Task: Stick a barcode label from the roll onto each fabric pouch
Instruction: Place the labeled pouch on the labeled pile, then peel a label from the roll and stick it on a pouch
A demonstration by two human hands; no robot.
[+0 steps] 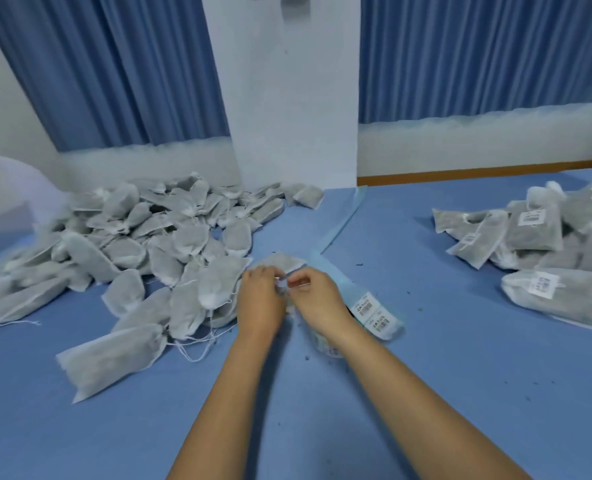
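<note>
Where the left side of the blue table [426,375] carries a heap of unlabelled pouches [132,237], one fabric pouch [280,262] lies near the middle, just beyond the hands. The left hand [260,299] and right hand [317,296] meet, their fingertips pinching a small, blurred white barcode label [282,283]. Beside the right wrist lies the label roll [374,313], its backing strip [343,216] trailing toward the far edge. Labelled pouches [547,244] crowd the right edge.
</note>
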